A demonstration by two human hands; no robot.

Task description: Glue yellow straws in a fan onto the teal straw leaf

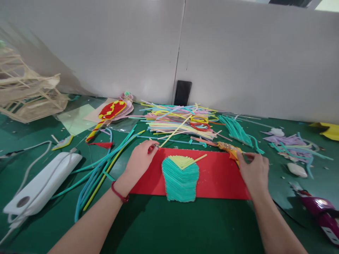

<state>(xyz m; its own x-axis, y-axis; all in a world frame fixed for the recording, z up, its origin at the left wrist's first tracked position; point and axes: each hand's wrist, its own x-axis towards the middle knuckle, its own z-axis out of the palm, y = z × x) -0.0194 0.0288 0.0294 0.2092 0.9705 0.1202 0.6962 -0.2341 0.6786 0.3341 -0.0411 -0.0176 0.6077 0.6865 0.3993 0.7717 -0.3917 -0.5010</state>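
Note:
A red card (217,174) lies flat on the green mat (169,225). On it sits a teal shape of glued strips (180,181) topped with pale yellow strips. My left hand (139,160) pinches the card's top left corner, fingers closed, beside a long yellow strip (174,132). My right hand (253,169) grips the card's right edge, close to an orange-yellow piece (231,151).
A pile of coloured strips (180,121) lies behind the card. Teal strips (106,164) trail to the left near a white power strip (42,183). A glue gun (321,211) lies at right, purple scraps (288,143) beyond it. A wooden stick model (26,91) stands far left.

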